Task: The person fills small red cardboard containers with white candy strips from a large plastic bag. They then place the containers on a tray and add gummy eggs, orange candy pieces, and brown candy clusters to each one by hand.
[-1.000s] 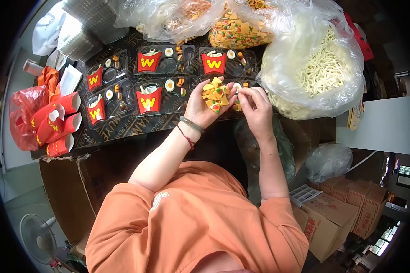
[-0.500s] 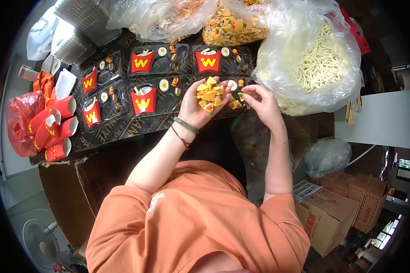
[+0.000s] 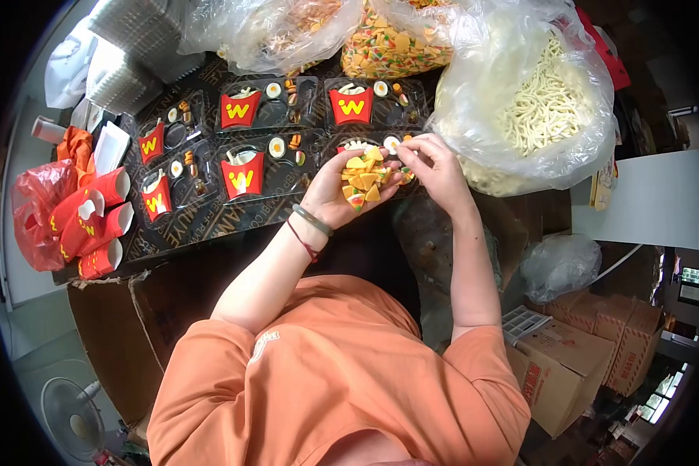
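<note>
My left hand (image 3: 332,189) is turned palm up, cupped around a heap of small yellow-orange pizza-slice pieces (image 3: 365,177). Just right of the heap, my right hand (image 3: 436,172) has its thumb and fingers pressed together; whatever they may hold is too small to make out. Beneath both hands lies a partly hidden clear tray with a white egg piece (image 3: 391,145). Other clear trays hold red fry cartons with a yellow mark, such as one carton (image 3: 243,175) left of my left hand and another carton (image 3: 352,104) beyond it.
Bags of pizza pieces (image 3: 396,48) and white fry-like strands (image 3: 540,109) stand along the back and right. Stacked clear trays (image 3: 124,78) are at the back left, above red empty cartons (image 3: 93,217). Cardboard boxes (image 3: 563,365) sit at the lower right.
My right hand has moved slightly left and up, closer to the heap, and its fingers have drawn together. My left hand has tilted slightly with the pieces still in it.
</note>
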Demonstrator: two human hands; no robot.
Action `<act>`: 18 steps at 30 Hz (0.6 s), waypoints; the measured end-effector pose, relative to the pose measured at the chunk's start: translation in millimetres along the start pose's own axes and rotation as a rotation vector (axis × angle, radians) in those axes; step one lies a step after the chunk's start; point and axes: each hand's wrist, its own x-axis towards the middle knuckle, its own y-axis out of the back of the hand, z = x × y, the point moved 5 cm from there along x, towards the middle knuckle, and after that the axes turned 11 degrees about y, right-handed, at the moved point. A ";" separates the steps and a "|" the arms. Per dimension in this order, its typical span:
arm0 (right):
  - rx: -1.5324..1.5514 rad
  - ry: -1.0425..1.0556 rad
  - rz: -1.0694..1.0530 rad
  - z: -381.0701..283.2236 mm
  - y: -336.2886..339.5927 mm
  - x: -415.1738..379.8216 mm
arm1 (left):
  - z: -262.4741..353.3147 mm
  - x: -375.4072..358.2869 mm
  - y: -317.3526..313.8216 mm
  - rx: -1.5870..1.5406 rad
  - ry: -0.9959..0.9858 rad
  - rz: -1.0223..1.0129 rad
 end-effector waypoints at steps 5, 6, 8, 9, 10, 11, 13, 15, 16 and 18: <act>0.219 -0.053 -0.113 -2.2 -10.9 11.2 | -6.5 4.5 0.7 0.052 0.030 0.052; 0.324 -0.057 -0.075 0.3 -12.4 12.3 | -6.1 3.8 0.8 0.045 0.040 0.027; 0.538 -0.129 0.037 8.0 -11.8 10.1 | 0.2 -2.2 2.1 0.029 0.001 0.022; 0.598 -0.166 0.066 11.9 -9.1 8.3 | 3.8 -5.6 1.9 0.015 -0.027 0.017; 0.603 -0.162 0.067 11.9 -4.9 5.2 | 9.4 -7.9 1.7 0.002 -0.059 0.032; 0.601 -0.164 0.069 17.0 -3.5 2.5 | 13.6 -10.9 1.2 -0.010 -0.085 0.033; 0.545 -0.151 0.045 30.3 -6.1 -2.5 | 21.9 -15.1 2.5 -0.025 -0.136 0.026; 0.332 -0.122 0.042 30.3 -8.9 -4.7 | 26.4 -16.2 3.1 -0.046 -0.142 0.009; 0.118 -0.093 0.043 29.1 -9.3 -5.7 | 27.9 -16.7 2.9 -0.065 -0.146 -0.008; 0.081 -0.108 0.049 31.7 -14.0 -8.7 | 28.6 -17.4 3.9 -0.065 -0.143 -0.027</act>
